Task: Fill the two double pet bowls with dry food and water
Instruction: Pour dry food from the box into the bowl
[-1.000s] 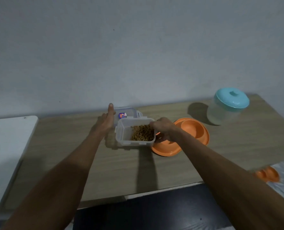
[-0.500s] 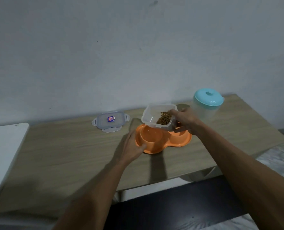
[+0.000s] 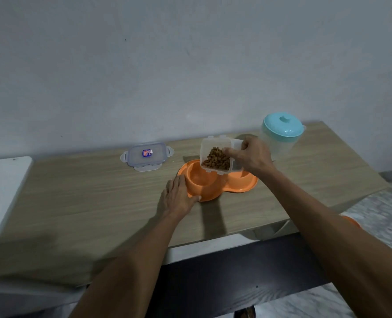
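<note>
The right hand (image 3: 251,154) grips the clear container (image 3: 216,157) of dry food (image 3: 216,161), tilted above the orange double bowl (image 3: 215,183) on the table (image 3: 98,203). The left hand (image 3: 179,196) lies flat, released, touching the bowl's rim at 9 o'clock; the water jug (image 3: 281,136) stands at 2 o'clock

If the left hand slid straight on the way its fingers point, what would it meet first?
The left hand already touches the orange double bowl at its near-left rim; going on, it would press that bowl's wall, though exact depth is unclear.
</note>
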Motion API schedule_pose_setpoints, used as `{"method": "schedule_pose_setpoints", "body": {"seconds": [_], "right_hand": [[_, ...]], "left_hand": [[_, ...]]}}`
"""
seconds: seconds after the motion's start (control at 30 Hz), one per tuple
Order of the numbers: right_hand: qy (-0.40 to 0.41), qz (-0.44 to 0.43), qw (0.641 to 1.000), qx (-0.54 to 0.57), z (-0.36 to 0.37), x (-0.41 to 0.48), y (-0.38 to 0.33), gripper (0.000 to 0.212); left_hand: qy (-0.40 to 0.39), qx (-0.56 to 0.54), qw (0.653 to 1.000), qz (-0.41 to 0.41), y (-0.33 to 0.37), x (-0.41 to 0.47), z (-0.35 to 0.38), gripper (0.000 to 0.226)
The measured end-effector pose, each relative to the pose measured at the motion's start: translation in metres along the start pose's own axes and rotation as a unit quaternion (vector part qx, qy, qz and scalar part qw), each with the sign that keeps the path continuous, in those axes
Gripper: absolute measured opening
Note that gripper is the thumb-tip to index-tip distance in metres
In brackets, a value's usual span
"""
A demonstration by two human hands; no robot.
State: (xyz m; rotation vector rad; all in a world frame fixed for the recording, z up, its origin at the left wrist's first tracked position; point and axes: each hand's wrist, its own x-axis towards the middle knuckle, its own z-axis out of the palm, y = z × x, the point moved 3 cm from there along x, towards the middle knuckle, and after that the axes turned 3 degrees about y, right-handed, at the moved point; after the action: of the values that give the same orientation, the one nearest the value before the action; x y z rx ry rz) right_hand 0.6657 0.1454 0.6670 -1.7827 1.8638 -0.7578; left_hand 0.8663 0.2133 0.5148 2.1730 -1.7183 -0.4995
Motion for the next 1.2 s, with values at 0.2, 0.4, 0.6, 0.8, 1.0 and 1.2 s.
{"method": "schedule_pose_setpoints", "body": {"seconds": [0.2, 0.4, 0.6, 0.8, 1.0, 1.2], "right_hand": [[0.005, -0.063, 0.996, -0.055, -0.004, -0.002, -0.009, 0.050], [0.011, -0.099, 0.989, -0.107, -0.001, -0.007, -0.013, 0.053], [0.016, -0.111, 0.987, -0.117, 0.000, -0.011, -0.016, 0.052], [0.023, -0.113, 0.986, -0.118, 0.001, -0.011, -0.016, 0.051], [0.023, -0.114, 0.986, -0.121, 0.000, -0.011, -0.017, 0.051], [0.026, -0.122, 0.985, -0.121, 0.000, -0.011, -0.017, 0.052]], "left_hand": [[0.003, 0.014, 1.000, -0.011, 0.002, 0.001, 0.002, 0.090], [0.005, 0.021, 1.000, -0.019, 0.005, 0.000, 0.000, 0.088], [0.010, 0.028, 0.999, -0.019, 0.004, 0.000, -0.001, 0.083], [0.008, 0.029, 0.999, -0.017, 0.003, 0.000, 0.000, 0.084], [0.005, 0.030, 0.999, -0.023, 0.004, 0.000, 0.000, 0.084], [0.007, 0.031, 0.999, -0.023, 0.006, -0.002, -0.003, 0.084]]}}
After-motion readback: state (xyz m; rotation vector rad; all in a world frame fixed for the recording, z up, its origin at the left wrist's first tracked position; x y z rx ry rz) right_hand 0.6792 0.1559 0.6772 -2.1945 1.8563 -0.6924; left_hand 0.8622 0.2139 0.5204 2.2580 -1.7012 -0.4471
